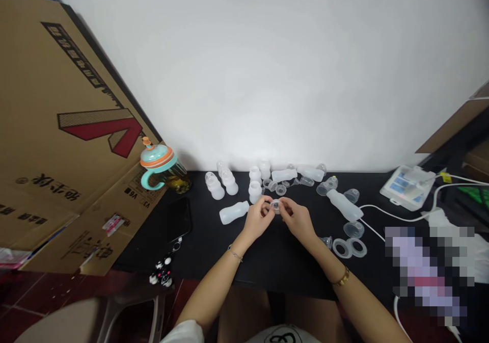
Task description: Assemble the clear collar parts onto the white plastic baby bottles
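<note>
Between my left hand (260,215) and my right hand (298,219) is a small clear ring-shaped part (276,206), pinched by the fingertips of both. A translucent bottle (234,213) lies on its side just left of my left hand. Behind the hands, an open bottle (255,192) stands upright near more open bottles. Capped bottles (215,186) stand farther left. Several loose clear rings and caps (281,189) lie beyond the fingers. To the right are a lying bottle (345,205) and two rings (356,247).
A jug with a teal handle (162,167) stands at the back left beside a large cardboard box (76,103). A phone (179,219) with a charm (162,271) lies at the left. White cables (397,217) and a clear plastic case (408,187) are at the right.
</note>
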{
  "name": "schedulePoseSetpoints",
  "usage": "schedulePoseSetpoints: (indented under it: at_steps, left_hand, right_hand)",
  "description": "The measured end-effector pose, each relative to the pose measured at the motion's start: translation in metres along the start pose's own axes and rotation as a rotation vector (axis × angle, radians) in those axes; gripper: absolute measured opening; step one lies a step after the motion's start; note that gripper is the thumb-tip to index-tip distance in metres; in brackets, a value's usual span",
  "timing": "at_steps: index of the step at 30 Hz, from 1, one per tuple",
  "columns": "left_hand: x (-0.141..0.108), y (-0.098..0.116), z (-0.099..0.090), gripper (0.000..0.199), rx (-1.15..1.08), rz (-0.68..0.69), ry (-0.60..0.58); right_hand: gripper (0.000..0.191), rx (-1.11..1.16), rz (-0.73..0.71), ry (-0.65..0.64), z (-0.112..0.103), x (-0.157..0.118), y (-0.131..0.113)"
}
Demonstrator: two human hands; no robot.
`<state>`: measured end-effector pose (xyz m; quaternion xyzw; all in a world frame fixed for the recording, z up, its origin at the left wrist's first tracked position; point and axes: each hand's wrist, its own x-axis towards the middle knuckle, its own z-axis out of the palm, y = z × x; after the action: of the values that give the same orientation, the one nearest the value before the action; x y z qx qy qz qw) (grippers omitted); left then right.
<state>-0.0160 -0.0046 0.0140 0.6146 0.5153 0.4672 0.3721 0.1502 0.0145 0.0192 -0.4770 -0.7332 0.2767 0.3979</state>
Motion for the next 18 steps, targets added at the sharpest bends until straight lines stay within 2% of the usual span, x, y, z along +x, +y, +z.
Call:
schedulePoseSetpoints:
  at_steps: [18]
  left_hand:
    - [-0.0014, 0.0015, 0.0003, 0.018, 0.055, 0.029, 0.001]
  right_hand:
    - [0.031, 0.002, 0.013, -0.001, 0.0011, -0.0001, 0.0033]
